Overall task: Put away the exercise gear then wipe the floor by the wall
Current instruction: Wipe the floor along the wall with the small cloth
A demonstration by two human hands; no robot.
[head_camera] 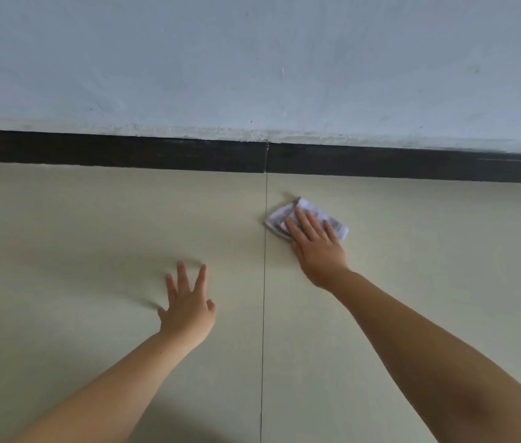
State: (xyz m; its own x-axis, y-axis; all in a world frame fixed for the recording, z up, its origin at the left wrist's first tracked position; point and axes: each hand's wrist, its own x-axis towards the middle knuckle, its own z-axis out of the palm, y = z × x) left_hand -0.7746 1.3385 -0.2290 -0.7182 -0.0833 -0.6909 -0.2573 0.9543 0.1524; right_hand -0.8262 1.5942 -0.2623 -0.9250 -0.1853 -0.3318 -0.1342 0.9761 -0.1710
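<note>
wiping stage, head view. folded cloth (308,217) flat on the floor (93,219), just right of the tile seam (265,251) and near the dark baseboard (157,153) under the wall (252,59); long axis slanting from upper left to lower right, roughly along the baseboard. right hand (315,247) on the cloth's near side, fingers (304,220) straight and slightly apart, pressing down, gripping nothing. left hand (187,303) well apart from the cloth, left of the seam, fingers spread, flat on or just above the floor, probably bracing. no exercise gear in view. next stroke judged to run sideways along the baseboard.
</note>
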